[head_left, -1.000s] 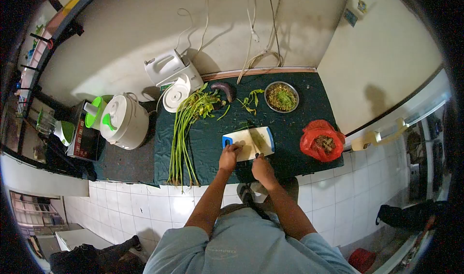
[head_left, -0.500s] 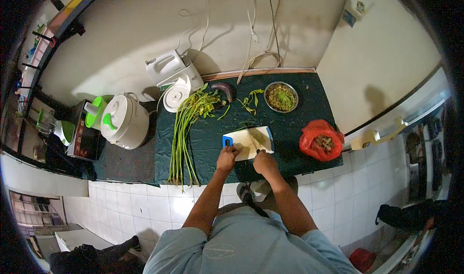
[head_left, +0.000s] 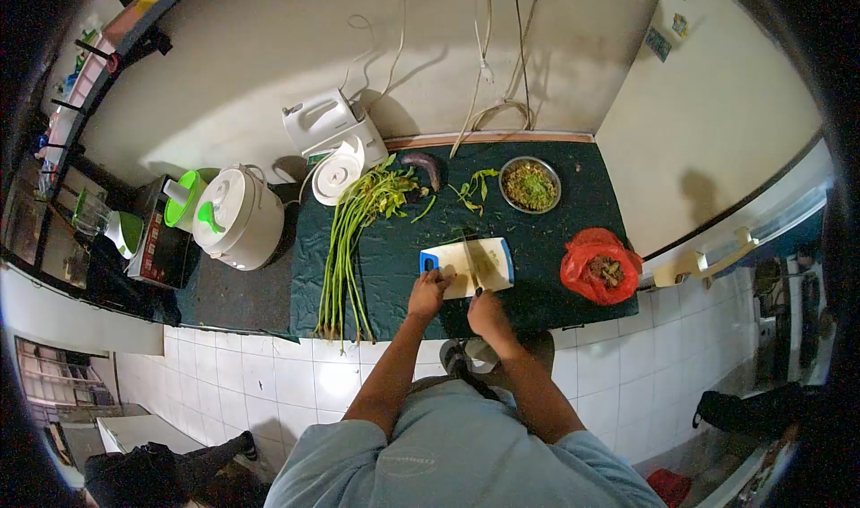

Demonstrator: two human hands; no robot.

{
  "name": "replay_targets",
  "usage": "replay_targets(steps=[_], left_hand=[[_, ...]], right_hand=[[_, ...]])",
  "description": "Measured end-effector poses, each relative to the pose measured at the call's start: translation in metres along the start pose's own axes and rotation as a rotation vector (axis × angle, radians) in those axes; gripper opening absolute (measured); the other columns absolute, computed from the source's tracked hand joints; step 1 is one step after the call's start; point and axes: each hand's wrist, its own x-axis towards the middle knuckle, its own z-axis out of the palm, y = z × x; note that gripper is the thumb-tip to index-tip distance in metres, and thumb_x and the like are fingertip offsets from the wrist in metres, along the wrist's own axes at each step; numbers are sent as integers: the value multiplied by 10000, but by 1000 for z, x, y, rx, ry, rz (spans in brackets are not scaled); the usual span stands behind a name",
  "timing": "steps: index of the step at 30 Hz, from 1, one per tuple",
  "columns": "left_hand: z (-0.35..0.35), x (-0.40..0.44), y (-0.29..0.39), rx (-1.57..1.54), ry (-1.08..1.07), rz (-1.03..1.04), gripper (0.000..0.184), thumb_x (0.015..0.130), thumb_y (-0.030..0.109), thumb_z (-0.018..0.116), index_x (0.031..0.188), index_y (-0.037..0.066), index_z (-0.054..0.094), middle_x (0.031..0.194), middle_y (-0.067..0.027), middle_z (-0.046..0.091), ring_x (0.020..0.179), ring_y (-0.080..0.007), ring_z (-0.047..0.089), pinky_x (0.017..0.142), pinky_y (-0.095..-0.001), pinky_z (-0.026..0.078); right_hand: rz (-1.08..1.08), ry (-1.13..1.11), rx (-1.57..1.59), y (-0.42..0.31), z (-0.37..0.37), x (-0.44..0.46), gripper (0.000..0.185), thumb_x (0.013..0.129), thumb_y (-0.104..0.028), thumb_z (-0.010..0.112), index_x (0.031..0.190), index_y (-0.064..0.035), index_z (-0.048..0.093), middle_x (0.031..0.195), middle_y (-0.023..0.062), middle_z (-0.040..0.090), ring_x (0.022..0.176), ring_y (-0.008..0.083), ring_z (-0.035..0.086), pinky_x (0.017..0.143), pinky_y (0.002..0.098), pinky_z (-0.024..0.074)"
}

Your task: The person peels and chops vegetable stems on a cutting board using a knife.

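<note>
A white cutting board with blue ends (head_left: 502,273) lies on the dark green table cover. My right hand (head_left: 489,318) is closed round the handle of a broad-bladed knife (head_left: 473,259), whose blade rests over the middle of the board, pointing away from me. At the board's near left corner is my left hand (head_left: 427,295), its fingers bent together; whatever they hold is too small to make out. Long-stemmed leafy greens (head_left: 345,248) lie to the left. Beyond the board are a few loose leafy sprigs (head_left: 475,191) and a steel bowl (head_left: 559,191) of chopped greens.
A red plastic bag (head_left: 579,271) with scraps stands at the right. A purple eggplant (head_left: 425,167) lies near the wall, beside a white hand mixer (head_left: 327,123). A white rice cooker (head_left: 237,226) stands at the left. Cables (head_left: 488,105) hang down the wall.
My right hand has drawn slightly towards me with the knife, and more of the blade's flat side shows. My left hand stays at the board's corner. The whole view has shifted a little.
</note>
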Motion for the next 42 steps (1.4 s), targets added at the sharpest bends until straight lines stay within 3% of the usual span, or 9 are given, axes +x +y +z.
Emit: replay_targets(steps=[4, 10, 19, 21, 26, 28, 33, 40, 42], left_hand=[[1, 1, 3, -13, 12, -31, 334, 802, 79, 543, 1066, 213, 698, 967, -54, 569, 963, -261, 546, 831, -386, 474], [-2, -1, 11, -56, 48, -84, 303, 798, 88, 547, 1029, 194, 712, 966, -54, 585, 969, -260, 556, 833, -386, 477], [0, 2, 10, -78, 147, -69, 239, 796, 103, 564, 939, 179, 739, 922, -77, 631, 899, -280, 590, 790, -399, 495], [-4, 4, 15, -167, 95, -272, 187, 784, 132, 610, 901, 175, 748, 869, -96, 648, 850, -299, 603, 776, -404, 501], [-14, 13, 21, -244, 79, -370, 143, 761, 184, 664, 876, 168, 747, 860, -102, 665, 842, -309, 616, 773, -407, 501], [-13, 14, 20, -242, 34, -410, 147, 757, 196, 673, 882, 163, 742, 875, -99, 669, 849, -308, 620, 771, -410, 501], [-18, 18, 23, -273, -14, -538, 173, 753, 199, 671, 913, 146, 714, 915, -87, 670, 870, -308, 621, 767, -422, 510], [-15, 9, 26, -186, -15, -392, 160, 766, 162, 639, 911, 134, 703, 978, -55, 647, 934, -298, 605, 772, -416, 522], [-19, 10, 28, 7, -18, -251, 171, 773, 126, 613, 921, 128, 700, 965, -50, 646, 930, -286, 602, 776, -409, 523]], right_hand=[[73, -65, 124, -8, -9, -15, 344, 930, -222, 462, 1055, 98, 464, 849, 316, 625, 821, 468, 622, 703, 531, 503], [-50, -154, -143, -15, -29, 15, 364, 927, -217, 460, 1077, 115, 462, 872, 306, 635, 837, 453, 629, 729, 519, 508], [54, -12, 116, -8, -2, -1, 304, 921, -198, 482, 1010, 92, 465, 806, 298, 628, 797, 480, 613, 679, 545, 499], [43, -75, 7, -7, -5, 13, 306, 920, -198, 485, 1006, 95, 469, 803, 302, 625, 781, 478, 615, 672, 538, 499], [-166, 48, 59, 3, 14, 0, 307, 923, -193, 480, 996, 105, 472, 782, 308, 619, 776, 470, 618, 670, 529, 503], [46, -38, 58, -3, 9, -6, 302, 931, -183, 470, 976, 114, 498, 780, 299, 621, 793, 464, 620, 679, 524, 505], [13, -181, -106, -10, -16, 16, 378, 939, -237, 462, 1121, 94, 440, 803, 303, 621, 816, 440, 631, 699, 504, 515], [-120, -90, -70, -4, 3, -8, 366, 946, -252, 448, 1106, 76, 430, 859, 308, 628, 826, 458, 625, 716, 524, 507], [150, -145, -5, -3, 5, -9, 352, 948, -242, 442, 1091, 80, 419, 853, 323, 624, 818, 466, 624, 711, 533, 505]])
